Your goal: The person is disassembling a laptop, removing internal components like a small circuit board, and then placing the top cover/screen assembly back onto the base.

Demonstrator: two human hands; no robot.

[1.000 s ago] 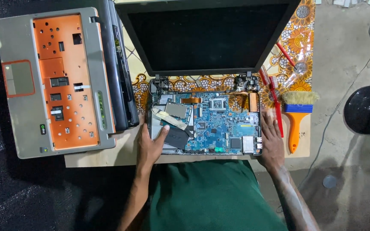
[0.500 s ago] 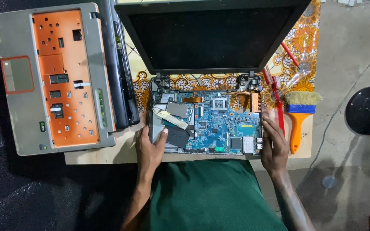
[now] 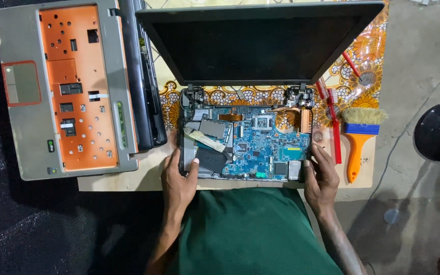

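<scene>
Blue circuit board (image 3: 260, 145), exposed in the opened laptop base (image 3: 245, 175), centre of frame, with the dark screen (image 3: 258, 43) hinged up behind it toward the top. Left hand (image 3: 178, 178) closed on the base's lower left corner, thumb lying over the inner edge beside a black component; half a second ago it sat slightly lower and more spread. Right hand (image 3: 321, 178) gripping the lower right corner, fingers curled along the side wall, having slid a little closer in. Judged: both hands have settled into a firmer two-sided hold on the base. Base tray contents: board, copper heat pipe at upper right, flat ribbon cable at left. Grey and orange palm-rest cover (image 3: 64, 89), upper left of frame, lying face down, beside a black panel (image 3: 141, 76). Right of the base: red-handled tools (image 3: 334, 127) and an orange-handled brush (image 3: 357, 140) on the patterned cloth (image 3: 367, 61) over the bench (image 3: 128, 181).
</scene>
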